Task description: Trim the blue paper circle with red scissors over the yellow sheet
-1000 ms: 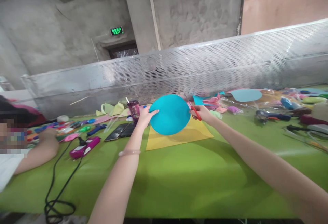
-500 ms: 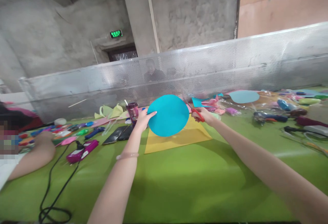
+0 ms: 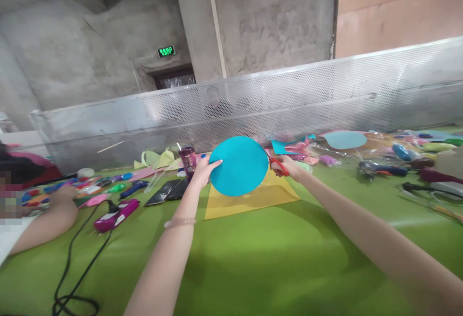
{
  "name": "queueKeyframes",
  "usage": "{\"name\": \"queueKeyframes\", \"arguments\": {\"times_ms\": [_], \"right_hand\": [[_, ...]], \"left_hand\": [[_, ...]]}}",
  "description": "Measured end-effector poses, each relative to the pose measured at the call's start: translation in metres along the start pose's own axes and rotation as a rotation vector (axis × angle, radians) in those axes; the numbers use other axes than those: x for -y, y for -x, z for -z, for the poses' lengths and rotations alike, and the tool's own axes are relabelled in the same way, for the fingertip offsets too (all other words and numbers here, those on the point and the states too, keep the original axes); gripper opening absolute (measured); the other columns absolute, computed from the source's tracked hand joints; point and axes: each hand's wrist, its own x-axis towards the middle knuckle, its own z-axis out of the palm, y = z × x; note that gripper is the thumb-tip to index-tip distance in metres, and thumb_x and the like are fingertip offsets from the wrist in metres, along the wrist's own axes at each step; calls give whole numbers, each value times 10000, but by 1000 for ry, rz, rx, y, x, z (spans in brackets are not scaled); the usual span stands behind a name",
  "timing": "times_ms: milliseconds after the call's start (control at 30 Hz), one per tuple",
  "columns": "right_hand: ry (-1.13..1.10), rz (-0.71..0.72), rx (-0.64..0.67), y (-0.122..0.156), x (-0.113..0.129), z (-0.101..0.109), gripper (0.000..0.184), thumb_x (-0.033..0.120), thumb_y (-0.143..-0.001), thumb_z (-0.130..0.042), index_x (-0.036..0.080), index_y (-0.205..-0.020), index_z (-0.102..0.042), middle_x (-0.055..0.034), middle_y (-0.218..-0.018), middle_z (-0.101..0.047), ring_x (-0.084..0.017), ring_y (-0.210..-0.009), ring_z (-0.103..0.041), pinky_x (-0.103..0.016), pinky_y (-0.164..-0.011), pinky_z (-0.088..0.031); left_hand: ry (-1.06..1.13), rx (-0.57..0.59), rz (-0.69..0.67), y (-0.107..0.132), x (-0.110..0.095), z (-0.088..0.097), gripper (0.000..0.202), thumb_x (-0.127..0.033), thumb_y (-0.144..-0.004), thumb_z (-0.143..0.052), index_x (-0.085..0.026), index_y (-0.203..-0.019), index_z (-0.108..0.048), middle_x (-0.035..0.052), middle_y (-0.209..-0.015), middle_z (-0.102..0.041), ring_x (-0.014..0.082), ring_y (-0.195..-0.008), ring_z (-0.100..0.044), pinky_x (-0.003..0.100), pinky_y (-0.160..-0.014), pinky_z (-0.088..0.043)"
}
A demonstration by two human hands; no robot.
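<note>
The left hand (image 3: 204,169) pinches the left edge of the blue paper circle (image 3: 238,166) and holds it up just above the yellow sheet (image 3: 253,199) on the green table (image 3: 253,258). The right hand (image 3: 291,168) is closed around the red scissors (image 3: 279,163), and the blades touch the circle's right edge. The circle already looks round almost all the way, so it seems only a small trim at that edge is left.

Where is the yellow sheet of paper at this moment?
In the head view the yellow sheet lies flat on the green table near the middle, partly behind the blue paper circle in the left hand, right of the dark phones.
</note>
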Motion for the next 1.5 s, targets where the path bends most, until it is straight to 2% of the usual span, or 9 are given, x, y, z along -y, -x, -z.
{"name": "queueKeyframes", "arguments": {"times_ms": [233,467,767,1133,1500], "right_hand": [[-39,74,67,3,1,5,16,167,-587,-482,155,-577,-482,14,-457,-480,-91,-417,-445,-209,-400,-325],[-7,72,72,7,5,6,53,206,-596,-485,155,-588,-495,16,-443,-475,-96,-417,-441,-215,-407,-310],[33,88,89,7,5,7,75,219,-603,-479,150,-587,-505,14,-447,-468,-89,-415,-426,-217,-412,-298],[30,85,69,7,5,6,98,250,-604,-520,153,-603,-508,23,-447,-451,-79,-402,-403,-211,-395,-305],[37,98,40,1,-3,5,125,254,-641,-530,132,-657,-553,8,-470,-479,-91,-413,-441,-211,-395,-323]], "left_hand": [[2,15,19,-1,2,1,475,-372,-550,-730,-135,-948,-625,106,-1000,-651,262,-905,-593,399,-794,-469],[-18,35,16,-2,5,2,453,-365,-552,-732,-143,-932,-628,99,-937,-665,254,-867,-601,399,-779,-473],[-32,59,23,-2,6,3,426,-362,-571,-724,-147,-926,-628,97,-969,-661,249,-873,-607,402,-797,-466],[-43,56,30,-1,5,3,429,-366,-566,-725,-149,-923,-629,97,-981,-659,250,-872,-607,395,-785,-470],[-41,48,22,-2,6,2,418,-360,-571,-723,-145,-918,-629,96,-976,-659,244,-870,-604,388,-787,-467]]}}
